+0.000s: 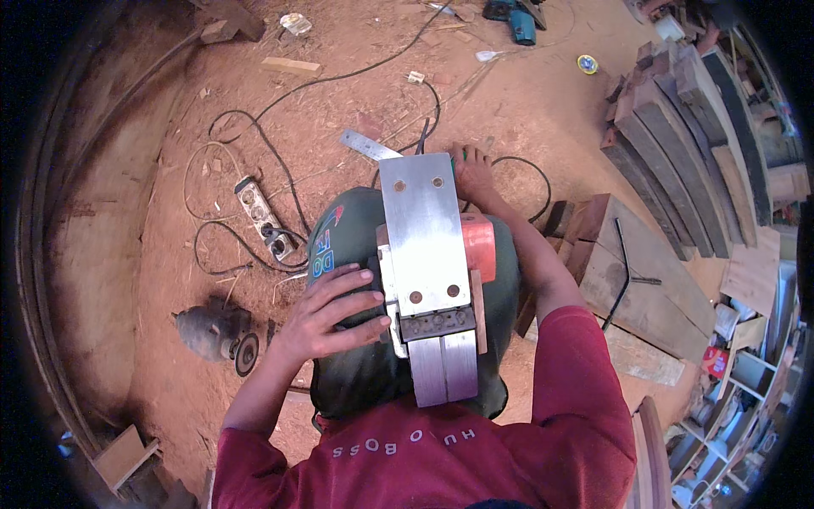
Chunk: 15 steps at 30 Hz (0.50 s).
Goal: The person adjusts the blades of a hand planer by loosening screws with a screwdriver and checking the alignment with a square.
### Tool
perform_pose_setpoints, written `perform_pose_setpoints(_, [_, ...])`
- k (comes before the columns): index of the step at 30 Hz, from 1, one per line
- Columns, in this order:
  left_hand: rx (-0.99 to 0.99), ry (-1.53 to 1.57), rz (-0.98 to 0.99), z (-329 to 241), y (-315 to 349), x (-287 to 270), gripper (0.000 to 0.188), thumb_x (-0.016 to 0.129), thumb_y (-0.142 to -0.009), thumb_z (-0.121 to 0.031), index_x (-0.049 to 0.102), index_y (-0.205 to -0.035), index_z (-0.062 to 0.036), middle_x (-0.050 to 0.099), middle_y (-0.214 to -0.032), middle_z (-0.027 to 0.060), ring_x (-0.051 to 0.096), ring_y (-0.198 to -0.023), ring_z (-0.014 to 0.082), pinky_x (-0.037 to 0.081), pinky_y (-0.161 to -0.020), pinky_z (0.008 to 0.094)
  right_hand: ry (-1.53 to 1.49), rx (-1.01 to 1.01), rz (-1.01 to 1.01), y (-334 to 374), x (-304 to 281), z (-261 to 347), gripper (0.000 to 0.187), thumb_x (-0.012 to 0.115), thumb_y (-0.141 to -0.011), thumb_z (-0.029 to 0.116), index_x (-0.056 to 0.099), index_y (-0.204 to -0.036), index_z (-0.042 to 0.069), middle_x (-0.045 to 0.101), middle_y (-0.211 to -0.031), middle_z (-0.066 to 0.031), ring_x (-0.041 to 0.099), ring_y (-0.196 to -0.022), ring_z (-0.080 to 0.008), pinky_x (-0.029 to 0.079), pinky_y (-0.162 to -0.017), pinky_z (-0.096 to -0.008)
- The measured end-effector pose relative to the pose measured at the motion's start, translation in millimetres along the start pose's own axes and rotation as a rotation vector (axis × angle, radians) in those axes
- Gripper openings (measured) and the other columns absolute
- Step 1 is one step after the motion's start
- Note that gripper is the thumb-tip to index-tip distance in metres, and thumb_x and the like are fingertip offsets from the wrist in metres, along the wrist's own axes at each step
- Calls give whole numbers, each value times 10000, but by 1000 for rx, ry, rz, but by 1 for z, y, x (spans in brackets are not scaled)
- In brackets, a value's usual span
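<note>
An electric hand planer (422, 229) lies upside down on my lap, its shiny metal sole facing up. The dark cutter block (438, 323) crosses it between the long plate and the shorter plate near my shirt. Part of its orange-red housing (479, 246) shows on the right side. My left hand (335, 312) is open beside the planer, its spread fingers reaching to the planer's left side. Beyond the far end, my right hand (472, 176) is closed around something partly green that I cannot make out. A metal ruler (370, 145) sticks out past the planer's far left corner.
A power strip (264, 218) with cables lies on the dusty floor at left, near an angle grinder (214, 332). Curved timber pieces (678, 144) are stacked at right beside a wooden block (649, 276) with a black three-armed tool (629, 276) on it. A teal power tool (521, 27) lies far off.
</note>
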<state>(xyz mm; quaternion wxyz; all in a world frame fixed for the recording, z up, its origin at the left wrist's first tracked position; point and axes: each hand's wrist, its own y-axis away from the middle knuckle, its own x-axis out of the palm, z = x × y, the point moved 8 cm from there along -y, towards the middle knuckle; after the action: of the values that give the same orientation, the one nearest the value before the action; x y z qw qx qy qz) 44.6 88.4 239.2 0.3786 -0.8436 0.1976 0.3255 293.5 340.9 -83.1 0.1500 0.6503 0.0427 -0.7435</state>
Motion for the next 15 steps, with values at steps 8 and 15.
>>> perform_pose_setpoints(8, [119,69,83,10,-25,20,448,876,-836,-297,712,-1224,-144,687,-1337,109,614,-1350,401,532,-1111,600,-558,124,-356,25,-36,-71,503,869,-850,286,657,-1208,2,657,-1114,-214,688,-867,-342,563,-778,-396])
perform_pose_setpoints(15, [138,75,27,23,-29,27,468,884,-790,-378,753,-1171,-139,688,-1286,96,659,-1281,388,571,-1035,565,-1024,336,-845,156,-192,-92,261,645,-1075,269,757,-1009,43,717,-934,-53,635,-826,-167,520,-765,-331])
